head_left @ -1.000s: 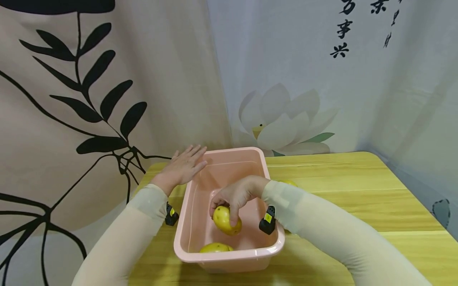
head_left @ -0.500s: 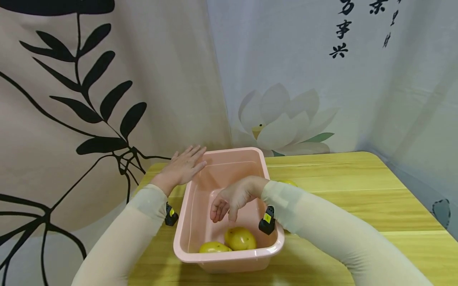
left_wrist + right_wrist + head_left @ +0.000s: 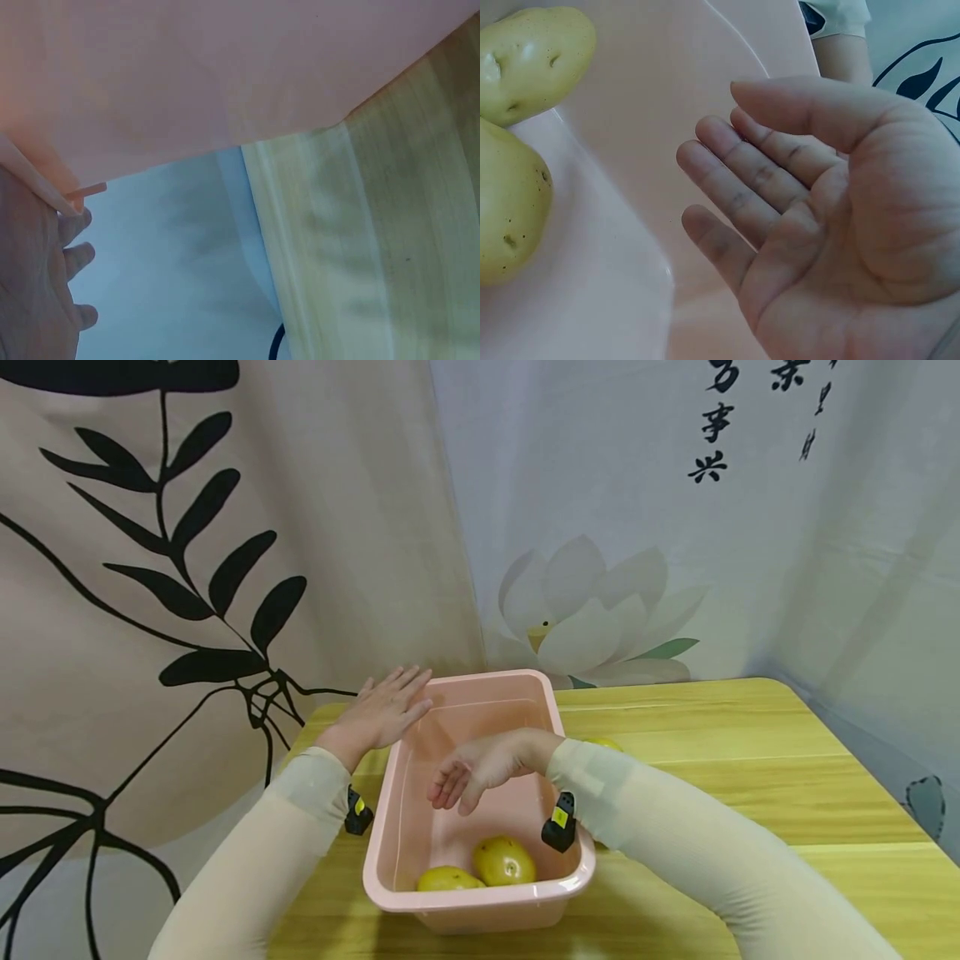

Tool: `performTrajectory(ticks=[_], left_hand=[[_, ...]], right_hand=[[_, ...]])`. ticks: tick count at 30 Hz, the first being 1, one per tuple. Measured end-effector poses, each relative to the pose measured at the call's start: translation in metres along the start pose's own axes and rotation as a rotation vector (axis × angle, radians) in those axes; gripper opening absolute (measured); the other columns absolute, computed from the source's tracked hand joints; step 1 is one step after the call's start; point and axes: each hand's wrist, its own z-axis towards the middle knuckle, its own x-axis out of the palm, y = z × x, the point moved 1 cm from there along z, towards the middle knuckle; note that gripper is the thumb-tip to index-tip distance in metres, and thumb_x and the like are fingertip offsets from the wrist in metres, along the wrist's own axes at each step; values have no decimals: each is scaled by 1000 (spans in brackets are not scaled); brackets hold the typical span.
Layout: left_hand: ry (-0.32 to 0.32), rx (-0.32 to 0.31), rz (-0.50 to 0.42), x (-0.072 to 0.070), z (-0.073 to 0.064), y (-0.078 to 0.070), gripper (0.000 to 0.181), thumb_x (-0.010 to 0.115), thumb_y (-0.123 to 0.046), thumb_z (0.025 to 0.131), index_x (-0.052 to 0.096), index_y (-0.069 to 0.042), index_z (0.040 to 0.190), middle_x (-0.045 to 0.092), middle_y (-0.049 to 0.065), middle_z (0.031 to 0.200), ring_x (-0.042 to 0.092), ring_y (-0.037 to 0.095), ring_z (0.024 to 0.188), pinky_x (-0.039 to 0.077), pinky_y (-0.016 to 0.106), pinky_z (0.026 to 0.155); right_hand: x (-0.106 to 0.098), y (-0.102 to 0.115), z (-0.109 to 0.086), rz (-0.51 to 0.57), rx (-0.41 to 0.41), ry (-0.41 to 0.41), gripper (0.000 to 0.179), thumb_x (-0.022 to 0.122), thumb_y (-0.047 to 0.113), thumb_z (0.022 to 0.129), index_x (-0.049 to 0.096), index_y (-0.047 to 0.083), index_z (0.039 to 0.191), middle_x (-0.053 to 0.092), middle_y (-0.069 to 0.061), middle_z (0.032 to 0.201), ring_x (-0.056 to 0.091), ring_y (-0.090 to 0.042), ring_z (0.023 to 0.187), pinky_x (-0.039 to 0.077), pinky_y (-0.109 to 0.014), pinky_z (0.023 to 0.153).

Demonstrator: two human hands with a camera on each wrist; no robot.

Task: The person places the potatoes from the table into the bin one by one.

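Two yellow potatoes lie side by side at the near end of a pink plastic basin (image 3: 480,898). One potato (image 3: 504,861) sits to the right, the other potato (image 3: 448,879) to the left, partly hidden by the near rim. Above them, inside the basin, my right hand (image 3: 480,768) hovers with relaxed, slightly bent fingers and nothing in its palm, as the right wrist view confirms. My left hand (image 3: 382,710) rests with straight fingers on the basin's far left rim; in the left wrist view its fingertips (image 3: 81,259) show past the rim's edge.
The basin stands on a wooden table (image 3: 712,760) against a printed curtain (image 3: 360,527). Another yellow object (image 3: 604,743), perhaps a potato, shows just behind my right wrist, mostly hidden by the sleeve. Wrist cameras hang below both wrists.
My right hand has released the potato it was holding; that potato now lies beside the other at the near end. The hand has since shifted slightly left and up. My left hand has stayed put.
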Motion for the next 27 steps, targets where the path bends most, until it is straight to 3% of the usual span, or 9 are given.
performTrajectory(ticks=[8,14,17,22,27], left_hand=[[7,17,107,-4,2,-2,66,27,-56,101,12,-24,156,9,6,161,4,31,147,2,62,112],[-51,84,198,-10,3,-6,63,26,-56,101,20,-24,155,13,6,161,9,30,147,0,59,113],[-45,96,159,-13,4,-8,64,24,-57,101,23,-23,155,17,5,160,11,30,146,2,60,113],[22,73,37,-14,9,-5,70,16,-63,98,26,-22,154,20,4,159,12,29,146,8,60,113],[25,60,-31,-14,19,-1,69,19,-62,99,29,-19,153,23,9,158,14,32,145,8,61,112]], right_hand=[[0,-1,0,1,14,3,47,66,1,84,52,-2,129,61,-5,119,58,-17,111,46,-26,96],[-1,-2,-1,-1,12,13,48,65,1,84,51,-4,130,61,-5,119,57,-20,112,46,-26,96],[-1,-3,-2,0,12,5,48,65,-1,84,50,-5,129,61,-5,117,58,-19,111,46,-26,95],[-1,-3,0,4,15,16,47,65,-1,84,50,-5,129,61,-5,118,58,-17,109,46,-26,96],[1,-3,3,0,18,25,47,65,-2,84,51,-4,129,61,-4,118,59,-16,109,46,-25,95]])
